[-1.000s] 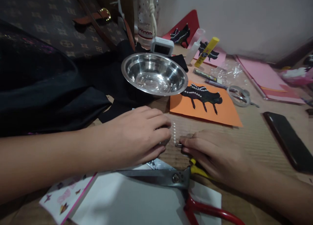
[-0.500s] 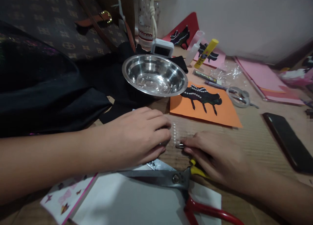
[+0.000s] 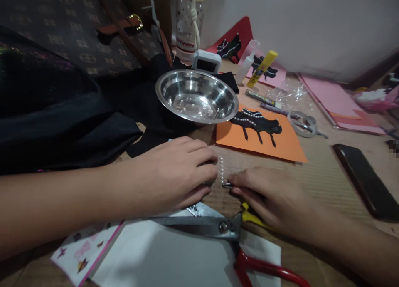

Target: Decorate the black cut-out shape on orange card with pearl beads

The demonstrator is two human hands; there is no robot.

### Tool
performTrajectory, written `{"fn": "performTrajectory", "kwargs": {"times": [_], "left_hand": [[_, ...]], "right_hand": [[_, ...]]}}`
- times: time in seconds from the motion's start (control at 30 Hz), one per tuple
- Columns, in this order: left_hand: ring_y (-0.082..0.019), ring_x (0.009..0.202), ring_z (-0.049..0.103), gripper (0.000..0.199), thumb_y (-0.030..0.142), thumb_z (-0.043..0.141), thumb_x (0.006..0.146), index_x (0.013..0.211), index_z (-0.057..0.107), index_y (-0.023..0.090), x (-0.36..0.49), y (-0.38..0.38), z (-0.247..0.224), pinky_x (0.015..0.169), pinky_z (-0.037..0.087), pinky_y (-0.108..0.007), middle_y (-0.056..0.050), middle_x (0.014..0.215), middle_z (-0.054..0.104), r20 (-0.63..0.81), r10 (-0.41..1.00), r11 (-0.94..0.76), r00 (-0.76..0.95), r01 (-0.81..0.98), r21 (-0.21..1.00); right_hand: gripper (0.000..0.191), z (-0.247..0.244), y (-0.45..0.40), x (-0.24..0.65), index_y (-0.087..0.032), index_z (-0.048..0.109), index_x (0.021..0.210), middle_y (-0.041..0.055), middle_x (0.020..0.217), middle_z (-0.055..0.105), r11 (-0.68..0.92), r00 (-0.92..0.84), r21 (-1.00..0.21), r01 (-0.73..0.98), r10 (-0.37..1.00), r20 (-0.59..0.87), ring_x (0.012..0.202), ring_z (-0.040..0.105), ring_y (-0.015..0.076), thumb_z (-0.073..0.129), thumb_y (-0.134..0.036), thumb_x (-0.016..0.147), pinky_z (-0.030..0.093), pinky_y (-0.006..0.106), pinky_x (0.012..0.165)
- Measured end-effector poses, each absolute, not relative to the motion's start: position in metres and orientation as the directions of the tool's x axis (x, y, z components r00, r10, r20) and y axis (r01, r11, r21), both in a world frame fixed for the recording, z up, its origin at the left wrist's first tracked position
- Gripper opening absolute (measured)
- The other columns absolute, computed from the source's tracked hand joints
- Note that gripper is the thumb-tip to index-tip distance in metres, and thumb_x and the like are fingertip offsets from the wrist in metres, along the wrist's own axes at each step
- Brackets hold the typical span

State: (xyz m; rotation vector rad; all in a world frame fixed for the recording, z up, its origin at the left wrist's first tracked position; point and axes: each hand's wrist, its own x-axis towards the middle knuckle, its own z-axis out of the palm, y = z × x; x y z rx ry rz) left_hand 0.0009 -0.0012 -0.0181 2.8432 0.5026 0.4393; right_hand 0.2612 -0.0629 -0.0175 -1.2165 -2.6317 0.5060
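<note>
Between my hands lies a clear sheet with a row of small white pearls [image 3: 222, 166]. My left hand [image 3: 190, 174] rests palm down at its left edge, fingers curled together; what is under them is hidden. My right hand [image 3: 264, 191] pinches a small metal tool [image 3: 227, 185], its tip at the lower end of the row. Behind them, an orange card [image 3: 262, 147] bears a black shape with pearl strings, and a steel bowl [image 3: 195, 108] holds small pale bits. Large scissors [image 3: 224, 228] with a red handle lie in front on white paper [image 3: 174, 253].
A black phone [image 3: 364, 181] lies at the right. Farther back are a tape roll [image 3: 301, 124], a yellow glue tube [image 3: 262, 68], a white device [image 3: 207, 62], a bottle [image 3: 186, 25], pink folders [image 3: 339, 100] and a red card [image 3: 243, 31]. A patterned bag [image 3: 75, 33] stands at the left.
My right hand and the metal tool have moved slightly left, up to the pearl row. My left hand has stayed in place.
</note>
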Motion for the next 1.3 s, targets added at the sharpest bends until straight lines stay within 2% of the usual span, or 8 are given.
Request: {"fn": "performTrajectory", "kwargs": {"times": [0.23, 0.43, 0.53, 0.7, 0.9, 1.1, 1.3], "left_hand": [[-0.027, 0.113, 0.056, 0.017, 0.026, 0.053, 0.098, 0.104, 0.066, 0.017, 0.0010, -0.0035, -0.0165, 0.096, 0.047, -0.043, -0.010, 0.124, 0.062, 0.245, 0.362, -0.915, 0.899, 0.293, 0.276], [-0.023, 0.101, 0.057, 0.024, 0.019, 0.047, 0.101, 0.116, 0.066, 0.019, -0.0022, -0.0026, -0.0191, 0.090, 0.046, -0.038, -0.008, 0.110, 0.065, 0.274, 0.178, -0.961, 0.945, 0.108, 0.254], [-0.023, 0.099, 0.057, 0.023, 0.021, 0.051, 0.099, 0.117, 0.066, 0.020, -0.0021, -0.0019, -0.0206, 0.088, 0.046, -0.038, -0.008, 0.108, 0.064, 0.248, 0.182, -0.957, 0.951, 0.113, 0.267], [-0.022, 0.096, 0.058, 0.024, 0.022, 0.050, 0.100, 0.115, 0.068, 0.022, -0.0009, -0.0023, -0.0188, 0.087, 0.046, -0.036, -0.006, 0.103, 0.064, 0.246, 0.210, -0.953, 0.946, 0.142, 0.267], [-0.021, 0.096, 0.056, 0.023, 0.023, 0.050, 0.100, 0.116, 0.066, 0.023, -0.0016, -0.0020, -0.0197, 0.085, 0.045, -0.035, -0.004, 0.105, 0.063, 0.234, 0.209, -0.954, 0.950, 0.145, 0.263], [-0.021, 0.095, 0.056, 0.023, 0.025, 0.048, 0.101, 0.117, 0.065, 0.025, -0.0017, -0.0014, -0.0214, 0.084, 0.043, -0.034, -0.003, 0.105, 0.063, 0.241, 0.211, -0.955, 0.947, 0.148, 0.256], [-0.022, 0.096, 0.056, 0.024, 0.022, 0.049, 0.099, 0.115, 0.067, 0.023, -0.0011, -0.0021, -0.0193, 0.084, 0.044, -0.036, -0.004, 0.105, 0.063, 0.218, 0.216, -0.947, 0.952, 0.149, 0.286]], "right_hand": [[0.021, -0.0184, -0.0624, 0.2595, -0.018, 0.063, 0.100, 0.0028, 0.078, 0.064, 0.638, -0.659, -0.328, 0.697, 0.750, 0.058, 0.069, 0.058, 0.0176, 0.045, -0.027, 0.105, 0.035, 0.030, 0.062], [0.018, -0.0233, -0.0648, 0.2633, -0.018, 0.062, 0.094, 0.0015, 0.075, 0.059, 0.675, -0.678, -0.309, 0.670, 0.726, 0.116, 0.068, 0.052, 0.0168, 0.047, -0.023, 0.103, 0.033, 0.030, 0.062], [0.013, -0.0242, -0.0661, 0.2650, -0.018, 0.061, 0.102, 0.0021, 0.079, 0.060, 0.683, -0.684, -0.315, 0.659, 0.718, 0.127, 0.071, 0.053, 0.0173, 0.048, -0.021, 0.102, 0.034, 0.030, 0.064], [0.016, -0.0213, -0.0655, 0.2631, -0.019, 0.061, 0.098, 0.0004, 0.076, 0.060, 0.658, -0.660, -0.349, 0.667, 0.740, 0.134, 0.067, 0.051, 0.0155, 0.046, -0.023, 0.104, 0.033, 0.029, 0.062], [0.015, -0.0221, -0.0646, 0.2606, -0.020, 0.062, 0.107, 0.0012, 0.081, 0.063, 0.630, -0.642, -0.380, 0.677, 0.758, 0.114, 0.070, 0.056, 0.0153, 0.049, -0.027, 0.103, 0.036, 0.028, 0.063], [0.022, -0.0229, -0.0637, 0.2610, -0.019, 0.062, 0.096, 0.0014, 0.077, 0.061, 0.626, -0.652, -0.349, 0.697, 0.756, 0.054, 0.068, 0.054, 0.0162, 0.046, -0.031, 0.105, 0.034, 0.030, 0.061], [0.018, -0.0222, -0.0653, 0.2624, -0.017, 0.063, 0.099, 0.0023, 0.077, 0.060, 0.687, -0.699, -0.321, 0.652, 0.709, 0.096, 0.069, 0.052, 0.0171, 0.046, -0.021, 0.103, 0.034, 0.030, 0.063]]}}
